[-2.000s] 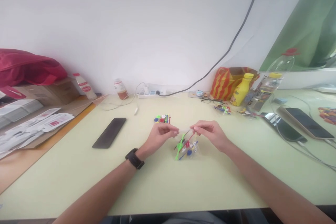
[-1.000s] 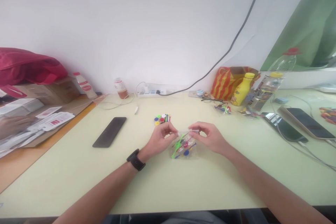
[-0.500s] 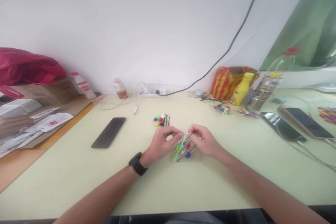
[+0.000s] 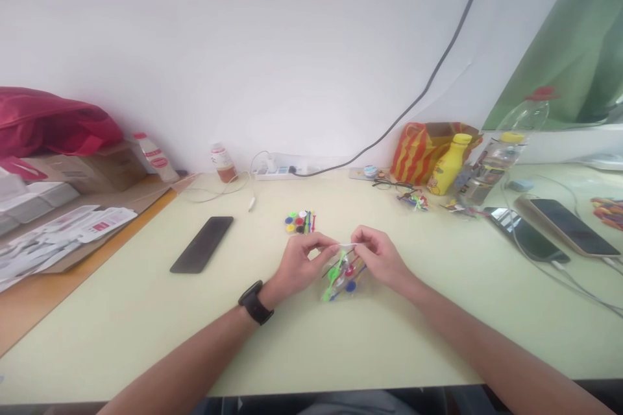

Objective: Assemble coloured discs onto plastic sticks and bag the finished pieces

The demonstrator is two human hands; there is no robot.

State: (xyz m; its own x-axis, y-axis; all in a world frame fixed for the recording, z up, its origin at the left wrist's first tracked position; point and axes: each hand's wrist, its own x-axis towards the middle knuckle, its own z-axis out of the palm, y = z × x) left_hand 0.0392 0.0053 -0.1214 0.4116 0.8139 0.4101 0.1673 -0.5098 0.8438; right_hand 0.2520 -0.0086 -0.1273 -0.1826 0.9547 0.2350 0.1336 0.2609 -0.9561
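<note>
A clear plastic bag (image 4: pixel 341 292) hangs or rests just above the table, with green, blue, red and other coloured plastic pieces inside. My left hand (image 4: pixel 302 262) pinches its top edge at the left, thumb against fingers. At the right end of the same edge, my right hand (image 4: pixel 382 258) pinches too. The top edge stretches as a pale line between the two hands. Just beyond them on the table lie several round coloured pieces (image 4: pixel 294 222), set close together beside thin coloured sticks (image 4: pixel 309 222).
A black phone (image 4: pixel 202 244) lies to the left. Farther right are a pile of coloured pieces (image 4: pixel 413 200), glasses (image 4: pixel 387 184), a yellow bottle (image 4: pixel 448 167), a striped bag (image 4: pixel 413 152) and charging phones (image 4: pixel 574 227). A power strip (image 4: pixel 280 172) stands by the wall.
My hands have drawn slightly apart, and the bag's top edge now shows between them. At far left, another person's hand has gone from view.
</note>
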